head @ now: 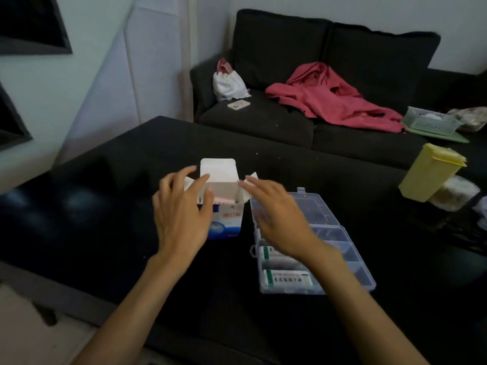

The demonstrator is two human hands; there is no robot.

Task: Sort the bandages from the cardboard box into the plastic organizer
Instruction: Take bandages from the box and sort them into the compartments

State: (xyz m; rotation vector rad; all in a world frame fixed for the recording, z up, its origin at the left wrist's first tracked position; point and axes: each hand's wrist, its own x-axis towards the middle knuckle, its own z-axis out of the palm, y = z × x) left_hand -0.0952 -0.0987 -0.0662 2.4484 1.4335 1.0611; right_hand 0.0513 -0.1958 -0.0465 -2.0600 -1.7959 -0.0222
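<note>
A white and blue cardboard box stands upright on the black table with its top flaps open; something pink shows inside it. My left hand is at the box's left side, fingers spread, thumb against its upper edge. My right hand hovers to the right of the box, fingers apart, touching the right flap, holding nothing. Under it lies the clear plastic organizer, lid open. White bandage packets lie in its near-left compartments; my right forearm hides part of them.
A yellow lidded container stands at the table's right edge beside a whitish jar. Behind the table is a dark sofa with a pink garment, a white bag, a phone and a green basket.
</note>
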